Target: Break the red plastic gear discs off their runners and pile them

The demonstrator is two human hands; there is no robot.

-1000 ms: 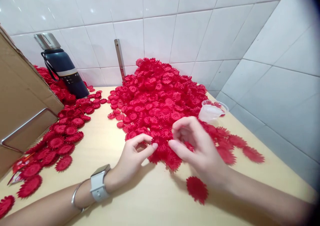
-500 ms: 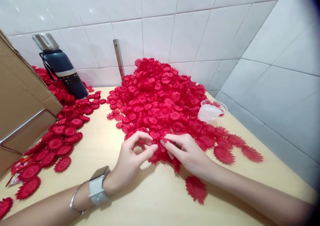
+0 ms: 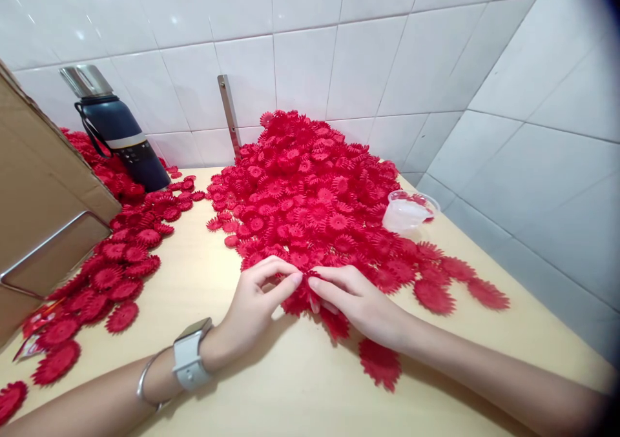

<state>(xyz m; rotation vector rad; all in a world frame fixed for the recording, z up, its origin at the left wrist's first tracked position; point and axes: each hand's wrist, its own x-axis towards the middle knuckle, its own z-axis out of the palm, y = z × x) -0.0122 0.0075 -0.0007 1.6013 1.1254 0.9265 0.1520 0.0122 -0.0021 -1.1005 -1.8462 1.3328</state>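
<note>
Between my two hands is a red fringed flower piece (image 3: 306, 291), right at the near edge of a large heap of the same. My left hand (image 3: 264, 290), with a watch at the wrist, pinches its left side between thumb and forefinger. On the other side, my right hand (image 3: 352, 296) grips it with thumb and fingers closed. The fingers partly hide the piece, so its exact shape cannot be made out. The heap of red flower pieces (image 3: 310, 185) rises just behind my hands. A single flower piece (image 3: 380, 363) lies below my right wrist.
A clear plastic cup (image 3: 407, 214) lies tipped at the heap's right side. On the left stand a dark blue flask (image 3: 126, 133) and a cardboard box (image 3: 43, 185), with a strip of flower pieces (image 3: 116, 275) beside them. Tiled walls (image 3: 310, 56) bound the table (image 3: 194, 321).
My left thumb and forefinger have closed from a loose gap onto the red piece. My right hand has shifted slightly left, so both hands' fingertips are closer together.
</note>
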